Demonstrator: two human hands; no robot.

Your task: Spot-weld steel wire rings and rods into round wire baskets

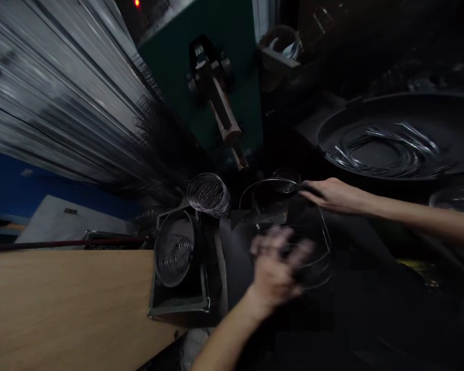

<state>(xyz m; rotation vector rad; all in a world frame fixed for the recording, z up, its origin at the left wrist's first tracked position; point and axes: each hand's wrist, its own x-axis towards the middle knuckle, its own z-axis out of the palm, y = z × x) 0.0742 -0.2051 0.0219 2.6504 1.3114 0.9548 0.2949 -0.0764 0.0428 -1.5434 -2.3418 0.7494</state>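
Wire point(270, 179) was pinched in the right hand point(330, 196); the left hand point(275, 270) I couldn't tell. Nine-o'clock tub point(178, 223) and two-o'clock pan point(454, 129) held coils point(405, 164).

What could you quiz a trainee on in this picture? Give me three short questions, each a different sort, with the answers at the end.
1. True or false: the left hand looks more blurred than the right hand.
2. Where does the looped bundle of wire at the right of the picture lie?
A. On the pale wooden surface
B. In the round dark tray
C. In the left hand
3. Fill in the colour: the large panel beyond the hands is dark ____.

Key: 1. True. 2. B. 3. Green.
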